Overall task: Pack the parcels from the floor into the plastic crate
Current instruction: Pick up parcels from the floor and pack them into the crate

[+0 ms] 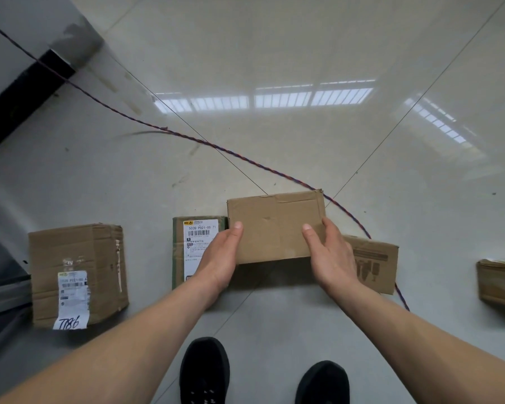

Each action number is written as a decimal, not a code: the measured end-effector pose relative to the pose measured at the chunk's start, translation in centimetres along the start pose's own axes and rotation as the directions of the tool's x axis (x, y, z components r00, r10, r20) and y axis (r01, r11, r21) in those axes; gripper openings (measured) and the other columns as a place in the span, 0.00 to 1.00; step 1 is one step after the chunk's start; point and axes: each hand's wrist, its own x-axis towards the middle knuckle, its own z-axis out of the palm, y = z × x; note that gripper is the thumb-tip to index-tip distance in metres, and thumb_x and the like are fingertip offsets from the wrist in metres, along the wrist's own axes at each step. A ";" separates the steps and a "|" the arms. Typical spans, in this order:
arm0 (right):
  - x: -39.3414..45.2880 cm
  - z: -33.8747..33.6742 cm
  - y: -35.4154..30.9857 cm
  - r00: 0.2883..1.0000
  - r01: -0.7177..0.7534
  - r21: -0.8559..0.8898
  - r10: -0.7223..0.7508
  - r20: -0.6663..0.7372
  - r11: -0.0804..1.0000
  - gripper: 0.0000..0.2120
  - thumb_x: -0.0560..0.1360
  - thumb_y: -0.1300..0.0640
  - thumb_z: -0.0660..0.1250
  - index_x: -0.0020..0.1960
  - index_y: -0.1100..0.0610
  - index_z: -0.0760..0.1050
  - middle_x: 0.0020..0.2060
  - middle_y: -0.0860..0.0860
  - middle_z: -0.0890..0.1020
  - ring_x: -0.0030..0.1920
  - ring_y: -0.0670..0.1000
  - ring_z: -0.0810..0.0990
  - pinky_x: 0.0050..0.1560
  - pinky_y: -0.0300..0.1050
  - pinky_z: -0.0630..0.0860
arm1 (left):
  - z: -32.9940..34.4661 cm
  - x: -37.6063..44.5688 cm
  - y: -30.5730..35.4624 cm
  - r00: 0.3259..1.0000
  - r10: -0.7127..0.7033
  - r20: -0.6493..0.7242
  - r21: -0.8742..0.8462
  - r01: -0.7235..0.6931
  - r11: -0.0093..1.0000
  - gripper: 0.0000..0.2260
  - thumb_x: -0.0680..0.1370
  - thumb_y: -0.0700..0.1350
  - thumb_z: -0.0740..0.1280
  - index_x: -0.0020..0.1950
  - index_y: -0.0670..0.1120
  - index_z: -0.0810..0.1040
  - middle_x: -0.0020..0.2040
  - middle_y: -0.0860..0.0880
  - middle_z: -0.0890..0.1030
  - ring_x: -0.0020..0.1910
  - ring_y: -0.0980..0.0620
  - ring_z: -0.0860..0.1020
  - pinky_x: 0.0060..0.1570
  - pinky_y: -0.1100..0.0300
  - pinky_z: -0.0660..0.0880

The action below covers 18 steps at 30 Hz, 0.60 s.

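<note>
I hold a plain brown cardboard parcel point(274, 225) above the floor between both hands. My left hand point(220, 258) grips its left side with the thumb on top, and my right hand point(330, 255) grips its right side the same way. Other parcels lie on the floor: a large one with a white label point(76, 272) at the left, a green-taped labelled one point(193, 243) partly behind my left hand, a printed one point(376, 263) behind my right hand, and one point(499, 284) at the right edge. No plastic crate is in view.
A red-blue twisted cord point(187, 137) runs across the glossy tiled floor from upper left to lower right, passing behind the held parcel. A grey structure with a black base point(21, 94) stands at the upper left. My black shoes point(204, 371) are below.
</note>
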 end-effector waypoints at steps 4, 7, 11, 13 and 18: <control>-0.5 -0.1 1.3 0.998 -0.067 0.018 0.067 0.009 0.998 0.31 0.78 0.34 0.57 0.76 0.48 0.65 0.70 0.52 0.73 0.69 0.57 0.70 0.68 0.54 0.66 | 0.0 -0.5 -0.3 1.000 -0.003 -0.015 0.027 0.003 1.000 0.26 0.74 0.72 0.53 0.62 0.57 0.72 0.62 0.55 0.75 0.62 0.48 0.72 0.67 0.43 0.67; -1.6 -0.5 2.9 0.995 -0.089 0.037 0.090 -0.037 0.995 0.28 0.77 0.33 0.56 0.68 0.49 0.75 0.61 0.52 0.77 0.58 0.53 0.75 0.59 0.51 0.70 | -0.7 -1.4 -0.2 0.990 0.047 -0.133 0.241 -0.014 0.971 0.28 0.76 0.71 0.50 0.58 0.53 0.77 0.59 0.51 0.77 0.60 0.46 0.74 0.63 0.49 0.69; -2.5 -1.0 3.3 0.980 -0.124 0.267 0.161 -0.119 0.956 0.30 0.73 0.31 0.55 0.58 0.52 0.80 0.54 0.53 0.82 0.54 0.54 0.78 0.59 0.54 0.73 | -1.4 -1.5 0.4 0.986 -0.029 -0.162 0.013 0.031 0.999 0.22 0.79 0.67 0.53 0.42 0.54 0.76 0.53 0.50 0.81 0.56 0.43 0.77 0.64 0.45 0.71; -2.5 -0.9 3.1 0.973 -0.139 0.339 0.193 -0.131 0.931 0.30 0.74 0.33 0.56 0.64 0.52 0.79 0.59 0.52 0.81 0.59 0.55 0.77 0.65 0.55 0.71 | -1.3 -1.2 0.7 0.990 -0.058 -0.131 -0.068 0.050 0.996 0.20 0.79 0.66 0.54 0.42 0.54 0.77 0.50 0.53 0.81 0.56 0.45 0.79 0.65 0.44 0.71; -2.6 0.0 4.7 0.971 -0.162 0.301 0.206 -0.121 0.940 0.16 0.82 0.44 0.56 0.61 0.49 0.78 0.59 0.49 0.80 0.59 0.53 0.75 0.61 0.50 0.68 | -0.4 -1.0 -0.5 0.984 -0.045 -0.173 0.051 0.054 0.997 0.18 0.81 0.64 0.51 0.46 0.55 0.75 0.52 0.53 0.79 0.55 0.49 0.76 0.62 0.53 0.69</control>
